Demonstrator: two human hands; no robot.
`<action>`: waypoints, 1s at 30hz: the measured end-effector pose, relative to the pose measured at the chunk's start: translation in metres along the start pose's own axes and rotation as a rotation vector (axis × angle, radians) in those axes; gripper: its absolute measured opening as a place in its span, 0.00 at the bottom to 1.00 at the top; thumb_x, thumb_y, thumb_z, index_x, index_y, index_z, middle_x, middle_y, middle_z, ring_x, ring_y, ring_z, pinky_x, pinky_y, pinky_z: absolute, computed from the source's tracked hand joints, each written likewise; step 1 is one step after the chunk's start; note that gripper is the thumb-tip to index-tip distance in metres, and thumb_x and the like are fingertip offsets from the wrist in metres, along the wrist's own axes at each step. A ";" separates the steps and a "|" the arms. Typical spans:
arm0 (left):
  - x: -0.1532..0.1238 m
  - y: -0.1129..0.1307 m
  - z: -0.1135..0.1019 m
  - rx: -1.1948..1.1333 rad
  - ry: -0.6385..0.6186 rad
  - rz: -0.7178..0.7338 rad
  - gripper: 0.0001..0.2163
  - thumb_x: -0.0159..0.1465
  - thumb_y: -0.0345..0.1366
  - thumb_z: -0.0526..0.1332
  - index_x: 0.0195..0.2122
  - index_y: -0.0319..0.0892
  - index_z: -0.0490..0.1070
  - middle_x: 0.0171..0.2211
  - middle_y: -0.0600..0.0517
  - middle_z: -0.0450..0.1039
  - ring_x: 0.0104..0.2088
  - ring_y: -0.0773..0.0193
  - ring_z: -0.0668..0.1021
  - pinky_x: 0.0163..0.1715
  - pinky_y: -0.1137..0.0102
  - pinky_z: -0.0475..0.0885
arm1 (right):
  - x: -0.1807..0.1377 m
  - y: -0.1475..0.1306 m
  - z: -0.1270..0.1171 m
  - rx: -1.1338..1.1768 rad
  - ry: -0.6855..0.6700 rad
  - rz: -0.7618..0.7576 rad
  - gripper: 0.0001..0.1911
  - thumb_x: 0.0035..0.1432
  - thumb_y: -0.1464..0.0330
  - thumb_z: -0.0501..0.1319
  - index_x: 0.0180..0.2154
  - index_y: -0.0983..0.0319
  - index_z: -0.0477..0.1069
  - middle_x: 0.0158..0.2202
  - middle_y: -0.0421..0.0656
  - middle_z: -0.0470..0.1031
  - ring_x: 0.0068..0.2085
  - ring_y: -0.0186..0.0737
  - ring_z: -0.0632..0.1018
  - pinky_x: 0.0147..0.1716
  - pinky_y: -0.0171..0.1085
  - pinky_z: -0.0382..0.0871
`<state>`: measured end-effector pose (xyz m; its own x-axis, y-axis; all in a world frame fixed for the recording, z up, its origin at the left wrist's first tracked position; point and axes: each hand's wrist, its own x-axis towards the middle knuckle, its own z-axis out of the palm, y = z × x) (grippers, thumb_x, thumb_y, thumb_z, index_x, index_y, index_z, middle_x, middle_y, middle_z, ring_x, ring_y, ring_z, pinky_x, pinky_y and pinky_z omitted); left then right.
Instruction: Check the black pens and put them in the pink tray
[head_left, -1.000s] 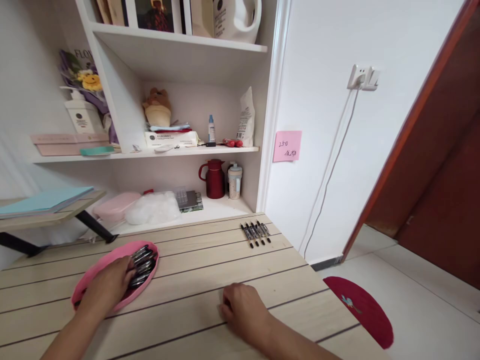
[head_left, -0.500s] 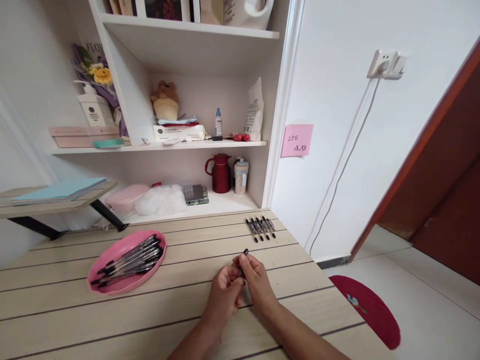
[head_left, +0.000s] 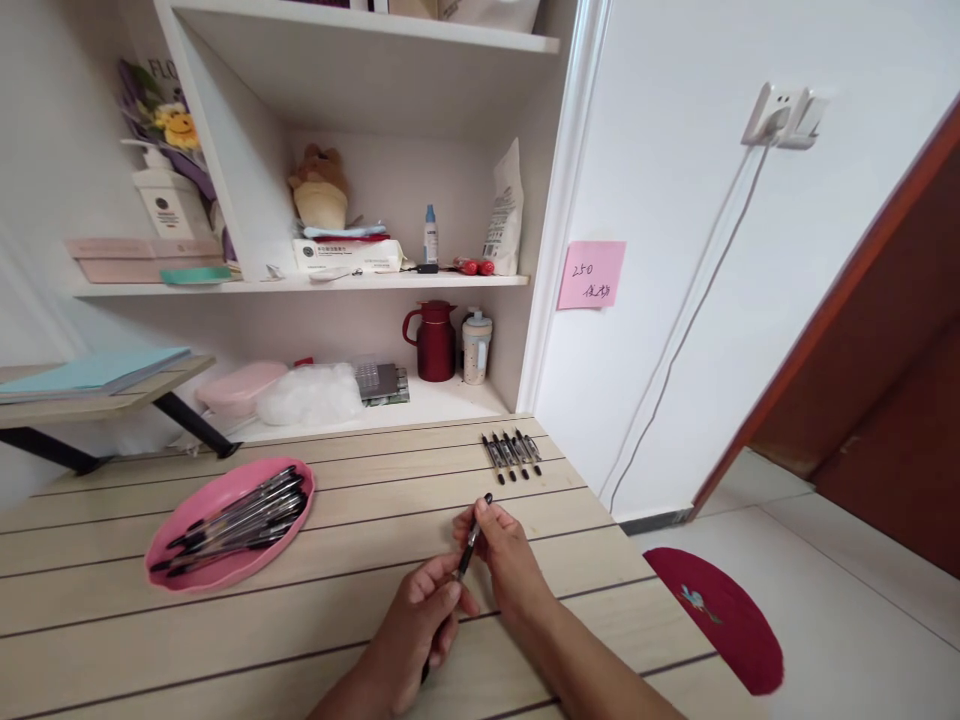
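In my right hand [head_left: 510, 560], a black pen [head_left: 471, 548] is pinched between thumb and fingers, tilted with its dark upper end pointing away from me. My left hand [head_left: 424, 615] is closed around the lower stretch of the pen, nearer to me. A black end shows below the left palm; whether it is one piece with the upper part is hidden by the fingers. Beyond my hands, several short black-and-clear pens [head_left: 511, 456] lie side by side in a row. To the left, a pink tray [head_left: 161, 525] holds several longer clear pens with black ends [head_left: 247, 515].
The slatted wooden table [head_left: 360, 500] meets a white shelf unit behind. A red jug [head_left: 436, 342] and a pale cup [head_left: 476, 347] stand on its low shelf. At the left is a small raised stand [head_left: 172, 375]. A red round seat [head_left: 720, 610] is beside the table's right edge.
My left hand has moved down and left toward me, and more of the pen shows between the hands. My right hand stays nearly in place. The whole view has shifted slightly.
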<state>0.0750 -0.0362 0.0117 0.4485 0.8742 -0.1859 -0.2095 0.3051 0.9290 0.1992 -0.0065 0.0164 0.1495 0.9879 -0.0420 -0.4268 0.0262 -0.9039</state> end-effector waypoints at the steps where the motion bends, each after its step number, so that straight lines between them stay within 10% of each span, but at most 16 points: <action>1: 0.000 0.000 -0.001 -0.004 -0.020 -0.008 0.18 0.52 0.41 0.60 0.44 0.41 0.67 0.23 0.54 0.69 0.11 0.79 0.58 0.09 0.79 0.46 | 0.002 -0.002 -0.002 0.021 0.028 -0.010 0.21 0.45 0.51 0.58 0.27 0.65 0.67 0.23 0.41 0.69 0.23 0.32 0.69 0.21 0.30 0.60; 7: 0.001 0.005 -0.008 -0.123 -0.039 -0.061 0.16 0.54 0.39 0.59 0.43 0.42 0.65 0.22 0.55 0.67 0.11 0.78 0.59 0.10 0.79 0.48 | 0.009 -0.008 -0.011 0.036 0.134 -0.007 0.22 0.42 0.52 0.60 0.29 0.65 0.69 0.16 0.34 0.61 0.16 0.27 0.61 0.16 0.29 0.52; 18: 0.002 0.009 -0.017 -0.217 0.043 -0.039 0.14 0.56 0.36 0.57 0.44 0.44 0.64 0.24 0.56 0.64 0.14 0.79 0.58 0.12 0.80 0.48 | 0.012 0.010 -0.014 -0.360 -0.094 -0.009 0.14 0.44 0.61 0.59 0.31 0.65 0.67 0.17 0.32 0.58 0.17 0.26 0.59 0.18 0.28 0.52; 30: 0.002 0.010 -0.015 -0.126 0.024 -0.064 0.16 0.56 0.36 0.58 0.46 0.43 0.62 0.25 0.56 0.65 0.15 0.78 0.60 0.12 0.79 0.50 | 0.037 -0.057 -0.137 -1.634 0.238 -0.103 0.09 0.49 0.67 0.54 0.22 0.63 0.69 0.25 0.45 0.73 0.28 0.37 0.71 0.24 0.33 0.53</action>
<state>0.0607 -0.0262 0.0157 0.4439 0.8598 -0.2524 -0.2894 0.4042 0.8677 0.3511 0.0079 0.0085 0.3066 0.9440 0.1216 0.8986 -0.2450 -0.3641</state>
